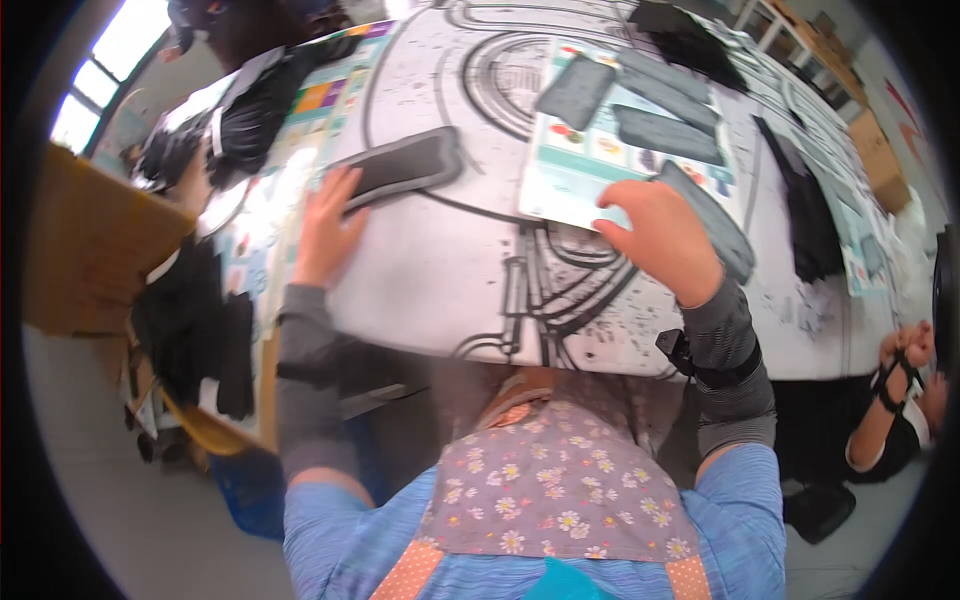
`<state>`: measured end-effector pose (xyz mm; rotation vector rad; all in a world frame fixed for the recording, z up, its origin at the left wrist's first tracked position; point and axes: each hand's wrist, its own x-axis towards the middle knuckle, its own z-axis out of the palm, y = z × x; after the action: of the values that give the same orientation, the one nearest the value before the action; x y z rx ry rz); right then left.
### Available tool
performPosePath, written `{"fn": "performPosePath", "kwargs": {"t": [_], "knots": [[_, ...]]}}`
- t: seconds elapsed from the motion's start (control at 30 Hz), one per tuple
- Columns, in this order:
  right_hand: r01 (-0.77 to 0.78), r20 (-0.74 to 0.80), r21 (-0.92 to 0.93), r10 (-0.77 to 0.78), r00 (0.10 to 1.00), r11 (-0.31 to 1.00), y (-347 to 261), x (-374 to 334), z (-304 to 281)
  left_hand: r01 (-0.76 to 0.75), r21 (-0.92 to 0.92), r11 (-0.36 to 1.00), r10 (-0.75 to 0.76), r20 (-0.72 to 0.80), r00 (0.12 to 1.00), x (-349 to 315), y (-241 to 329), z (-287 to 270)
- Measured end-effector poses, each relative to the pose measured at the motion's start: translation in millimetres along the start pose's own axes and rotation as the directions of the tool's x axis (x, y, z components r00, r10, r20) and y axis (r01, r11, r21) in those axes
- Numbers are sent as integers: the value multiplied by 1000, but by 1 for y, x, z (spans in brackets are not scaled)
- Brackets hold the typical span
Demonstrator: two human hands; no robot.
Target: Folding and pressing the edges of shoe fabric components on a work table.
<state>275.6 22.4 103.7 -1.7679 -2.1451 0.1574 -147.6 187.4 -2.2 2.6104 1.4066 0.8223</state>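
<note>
My left hand [333,225] lies with its fingers stretched out at the near left end of a dark grey, oblong padded piece [405,167] with a paler raised rim. Thumb and forefinger of my right hand [665,235] are bent and apart, with nothing visible between them. That hand hovers at or rests on the near edge of a printed white and teal sheet [560,185]; whether it touches is unclear. Beside it, partly covered, is a long grey piece [715,225]. More grey pieces [665,133] of similar shape lie on the sheet.
The table [430,270] has a white cover with black line drawings. Black fabric items lie at the left [250,115], far right [690,40] and right [800,210]. A cardboard box [100,245] stands at the left. Another person's hands [908,350] show at the right.
</note>
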Motion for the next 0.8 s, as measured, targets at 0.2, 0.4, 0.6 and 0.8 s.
{"fn": "performPosePath", "kwargs": {"t": [0.2,0.4,0.6,0.8], "knots": [[-495,-255,-47,469,846,868,138,-109,-30,29,-207,978,-26,17,1000,-22,47,-62],[-701,-129,301,757,641,646,255,-165,-19,42,-198,979,-46,-17,999,-57,90,-71],[-760,166,585,874,456,285,236,-157,-33,19,-180,983,-15,26,1000,-85,127,-58],[-561,26,667,737,676,491,209,-141,-49,7,-248,969,11,69,998,-97,160,-45]]}}
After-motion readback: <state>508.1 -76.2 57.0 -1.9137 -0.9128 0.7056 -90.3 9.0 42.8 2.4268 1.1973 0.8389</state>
